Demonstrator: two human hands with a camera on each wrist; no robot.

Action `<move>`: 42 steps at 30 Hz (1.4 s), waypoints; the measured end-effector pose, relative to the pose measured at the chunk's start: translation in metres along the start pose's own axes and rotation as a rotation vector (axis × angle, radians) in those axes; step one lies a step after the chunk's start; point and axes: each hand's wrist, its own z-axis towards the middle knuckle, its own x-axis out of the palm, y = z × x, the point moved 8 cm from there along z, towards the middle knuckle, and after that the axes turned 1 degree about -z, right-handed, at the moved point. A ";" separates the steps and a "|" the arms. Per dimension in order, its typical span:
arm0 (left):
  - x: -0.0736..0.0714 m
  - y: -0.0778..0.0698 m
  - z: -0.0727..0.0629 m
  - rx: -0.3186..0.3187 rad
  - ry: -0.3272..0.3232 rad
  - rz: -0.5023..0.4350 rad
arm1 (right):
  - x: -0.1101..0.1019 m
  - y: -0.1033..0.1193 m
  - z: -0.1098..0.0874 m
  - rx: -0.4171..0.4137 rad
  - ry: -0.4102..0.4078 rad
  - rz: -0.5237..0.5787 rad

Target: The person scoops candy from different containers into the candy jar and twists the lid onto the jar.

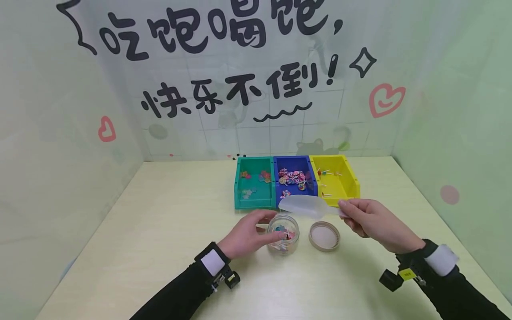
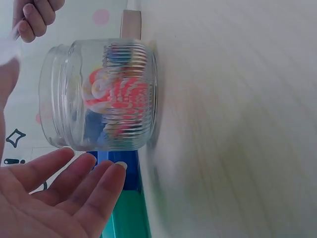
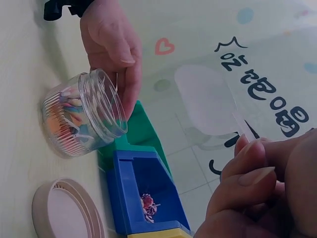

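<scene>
A clear glass jar [image 1: 289, 247] with colourful small candies inside stands upright on the table. My left hand [image 1: 245, 236] is around its left side, thumb reaching over the near rim. In the left wrist view the fingers [image 2: 94, 198] lie loosely extended beside the jar [image 2: 99, 94], not curled round it. My right hand [image 1: 374, 224] grips the thin handle of a translucent white scoop [image 1: 303, 205]. The scoop's blade points left, raised over the front edge of the bins; it looks bare in the right wrist view. A round pinkish lid [image 1: 324, 236] lies to the right of the jar.
Behind the jar, three joined bins stand in a row: green [image 1: 256, 203] with star-like pieces, blue [image 1: 294, 158] with swirled lollipops, yellow [image 1: 347, 189] with a few small sticks. A printed curtain [image 1: 256, 138] closes off the table's back and sides.
</scene>
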 end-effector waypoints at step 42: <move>-0.113 0.049 0.037 -0.131 -0.530 0.114 | -0.071 -0.027 0.039 -0.011 -0.329 0.023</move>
